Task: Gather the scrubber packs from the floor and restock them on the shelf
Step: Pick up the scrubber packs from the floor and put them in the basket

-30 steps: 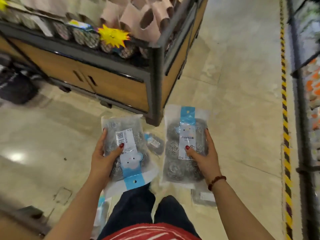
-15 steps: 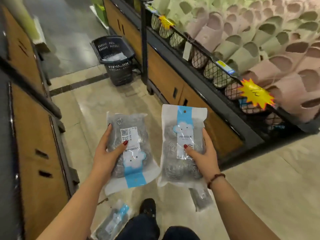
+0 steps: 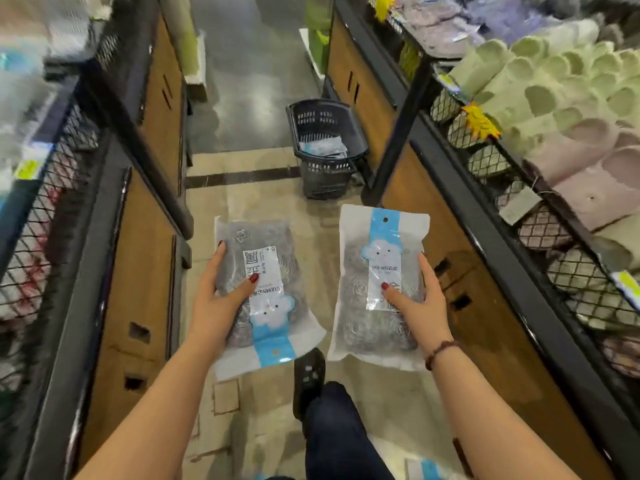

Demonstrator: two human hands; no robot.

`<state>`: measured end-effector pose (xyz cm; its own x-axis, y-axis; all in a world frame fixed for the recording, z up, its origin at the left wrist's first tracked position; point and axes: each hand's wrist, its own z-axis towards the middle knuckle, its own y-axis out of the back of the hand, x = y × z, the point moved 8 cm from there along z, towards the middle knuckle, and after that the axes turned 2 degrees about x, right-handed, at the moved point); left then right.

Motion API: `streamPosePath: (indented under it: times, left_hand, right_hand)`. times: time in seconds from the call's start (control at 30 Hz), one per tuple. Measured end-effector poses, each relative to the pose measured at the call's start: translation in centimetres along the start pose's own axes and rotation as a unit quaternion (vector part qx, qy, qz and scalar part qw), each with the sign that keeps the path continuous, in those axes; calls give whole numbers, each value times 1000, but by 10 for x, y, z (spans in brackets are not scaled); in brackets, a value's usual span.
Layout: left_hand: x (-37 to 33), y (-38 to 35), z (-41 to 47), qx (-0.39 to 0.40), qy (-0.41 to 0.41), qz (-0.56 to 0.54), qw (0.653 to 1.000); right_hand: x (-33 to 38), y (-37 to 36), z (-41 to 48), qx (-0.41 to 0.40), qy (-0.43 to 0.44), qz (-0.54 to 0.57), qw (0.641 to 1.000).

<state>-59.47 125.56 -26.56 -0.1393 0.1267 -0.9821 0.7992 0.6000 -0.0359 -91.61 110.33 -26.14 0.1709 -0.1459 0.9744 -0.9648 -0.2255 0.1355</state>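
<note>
I carry two clear packs of steel scrubbers with blue and white cloud labels. My left hand [image 3: 217, 306] grips one scrubber pack [image 3: 273, 271], turned upside down, thumb across its label. My right hand [image 3: 417, 299] grips the other scrubber pack [image 3: 367, 327] upright, thumb on its front. Both packs hang above the aisle floor in front of me. A corner of another pack [image 3: 424, 468] lies on the floor near the bottom edge.
A dark shopping basket [image 3: 323, 157] with packs inside stands on the floor ahead. A wire-mesh shelf unit [image 3: 69, 188] runs along the left. The right shelf unit [image 3: 512, 188] is piled with slippers [image 3: 571, 109]. My shoe [image 3: 308, 382] steps forward between them.
My view has swung left to face straight down the aisle. Both hands keep their packs; the basket now lies ahead and the slipper shelf has moved to the right.
</note>
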Motion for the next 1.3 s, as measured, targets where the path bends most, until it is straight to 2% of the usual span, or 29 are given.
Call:
streamPosePath:
  times: [0.23, 0.33, 0.57, 0.97, 1.17, 1.3]
  left_hand:
    - [-39, 10, 154, -42, 17, 1, 999]
    - [-56, 7, 187, -31, 18, 15, 999]
    - [-89, 14, 330, -42, 26, 4, 999]
    - [-121, 36, 599, 32, 33, 23, 999]
    - [-131, 0, 709, 71, 51, 40, 995]
    - [-135, -40, 782, 95, 43, 101, 989]
  right_hand:
    - [35, -76, 165, 27, -10, 12, 999]
    - [52, -98, 198, 24, 1, 15, 1000]
    - [81, -164, 319, 33, -3, 41, 999]
    - [93, -255, 490, -98, -68, 66, 991]
    - [100, -278, 573, -135, -102, 77, 983]
    - [92, -281, 638, -147, -135, 78, 977]
